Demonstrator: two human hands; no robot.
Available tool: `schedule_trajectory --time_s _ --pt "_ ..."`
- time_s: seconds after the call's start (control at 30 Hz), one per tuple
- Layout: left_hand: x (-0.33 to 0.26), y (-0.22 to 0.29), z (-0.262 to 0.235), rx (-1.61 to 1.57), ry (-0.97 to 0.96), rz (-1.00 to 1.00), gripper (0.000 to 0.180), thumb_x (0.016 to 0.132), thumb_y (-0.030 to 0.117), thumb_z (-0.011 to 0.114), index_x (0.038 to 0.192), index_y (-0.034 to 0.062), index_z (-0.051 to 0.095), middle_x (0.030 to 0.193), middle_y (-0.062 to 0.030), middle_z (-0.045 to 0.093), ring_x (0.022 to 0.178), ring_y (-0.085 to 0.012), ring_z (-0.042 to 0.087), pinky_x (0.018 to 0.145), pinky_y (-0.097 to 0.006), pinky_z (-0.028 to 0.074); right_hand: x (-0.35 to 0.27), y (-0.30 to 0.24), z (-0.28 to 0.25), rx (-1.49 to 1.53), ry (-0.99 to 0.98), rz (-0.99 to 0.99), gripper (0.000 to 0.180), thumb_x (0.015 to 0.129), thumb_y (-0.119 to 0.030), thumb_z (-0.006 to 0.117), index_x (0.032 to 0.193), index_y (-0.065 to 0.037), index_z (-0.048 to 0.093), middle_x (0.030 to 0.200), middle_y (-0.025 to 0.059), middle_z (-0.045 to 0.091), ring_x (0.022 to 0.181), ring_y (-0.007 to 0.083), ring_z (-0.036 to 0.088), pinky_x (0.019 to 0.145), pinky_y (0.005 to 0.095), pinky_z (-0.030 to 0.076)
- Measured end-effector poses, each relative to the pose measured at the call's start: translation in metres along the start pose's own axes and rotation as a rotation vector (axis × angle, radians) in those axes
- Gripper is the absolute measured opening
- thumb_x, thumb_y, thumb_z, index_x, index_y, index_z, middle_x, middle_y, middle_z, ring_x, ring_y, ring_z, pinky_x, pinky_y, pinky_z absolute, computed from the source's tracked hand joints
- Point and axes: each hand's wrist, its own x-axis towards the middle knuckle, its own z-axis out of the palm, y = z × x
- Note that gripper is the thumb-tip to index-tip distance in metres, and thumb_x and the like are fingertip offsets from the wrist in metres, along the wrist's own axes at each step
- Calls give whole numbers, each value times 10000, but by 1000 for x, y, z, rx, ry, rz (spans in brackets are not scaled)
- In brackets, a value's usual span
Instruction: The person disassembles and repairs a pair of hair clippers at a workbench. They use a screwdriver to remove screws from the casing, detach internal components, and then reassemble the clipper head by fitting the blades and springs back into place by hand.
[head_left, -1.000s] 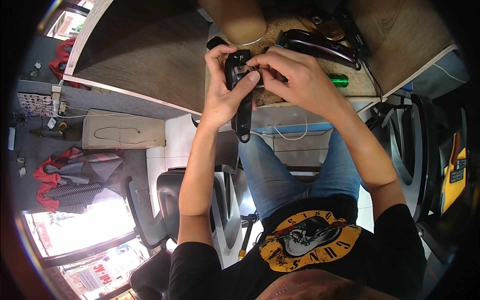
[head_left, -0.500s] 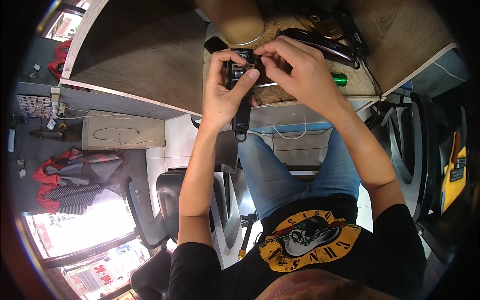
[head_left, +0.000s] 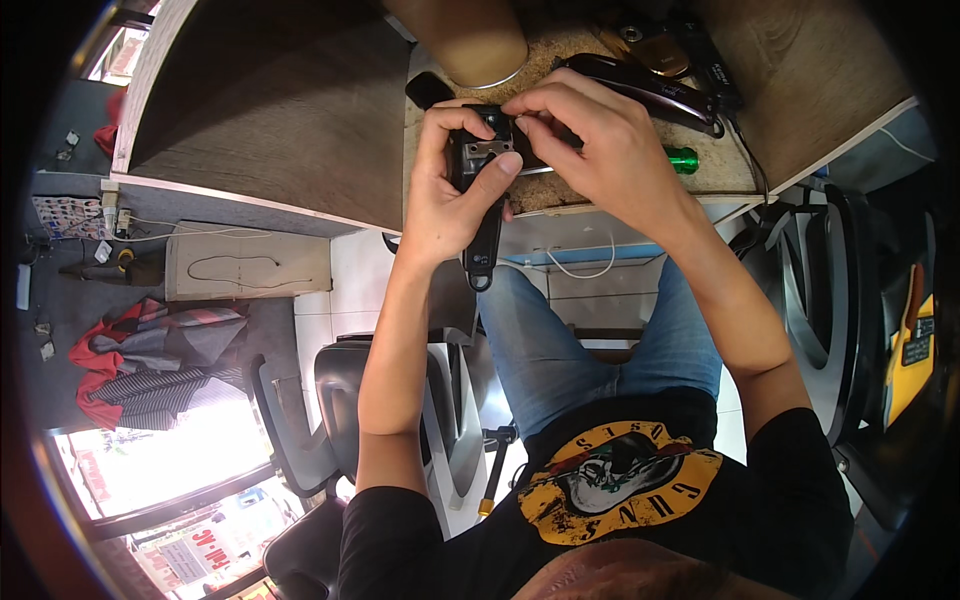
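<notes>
My left hand (head_left: 448, 190) is wrapped round a black hair clipper (head_left: 483, 240), its looped end pointing down toward my lap. Under that thumb a metal blade plate (head_left: 488, 148) shows at the clipper's head. My right hand (head_left: 610, 140) is at the same head from the right, thumb and forefinger bent close together at its upper edge. Whatever lies between those fingertips is too small to make out. A screwdriver with a green handle (head_left: 682, 160) lies on the shelf behind my right hand, its shaft partly hidden.
On the speckled shelf (head_left: 730, 175) lie a dark red clipper (head_left: 640, 92) with a cord and a black rounded object (head_left: 428, 90). A tan cylinder (head_left: 470, 50) stands at the back. Wooden side panels (head_left: 270, 100) flank the shelf. A black chair (head_left: 345, 390) is at lower left.
The clipper has shifted slightly down and its head has tilted, so the metal plate shows differently under my left thumb. My right fingertips stay at its head, moved slightly.
</notes>
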Motion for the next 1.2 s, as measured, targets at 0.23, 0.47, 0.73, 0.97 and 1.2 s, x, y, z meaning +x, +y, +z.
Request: schedule_trajectory --time_s 0.23,0.47,0.73,0.97,1.2 --pt "-1 2 0 -55 17 -69 306 1045 59 711 1234 69 470 1232 -73 507 880 -109 641 555 -258 633 -2 2 4 21 -32 -59 167 938 -23 734 1101 -4 703 973 146 702 821 351 723 718 440 575" --pt "-2 0 -2 -58 6 -78 292 1060 75 695 1231 72 458 1233 -70 504 864 -106 637 549 -256 625 -3 0 2 20 -66 -85 144 918 30 747 1054 -3 710 975 87 713 790 241 719 667 340 561" --pt "-2 0 -1 -8 10 -15 342 1034 78 743 1220 74 456 1215 -66 508 845 -103 655 548 -259 618 -3 -3 2 97 -102 -56 116 896 -18 714 983 -10 637 903 104 641 771 297 666 687 422 530" --pt "-2 -4 -4 -43 10 -68 401 1006 59 780 1229 91 448 1218 -68 526 847 -109 664 545 -266 618 -4 -2 3 126 -124 7 126 906 -24 722 978 -11 619 902 109 648 772 291 675 689 423 533" --pt "0 0 2 -56 41 -30 616 995 18 767 1372 140 295 1283 -134 551 847 -119 663 541 -261 608 -2 -4 2 102 -59 28 141 925 -28 733 1044 -6 659 939 121 679 801 312 701 713 414 553"
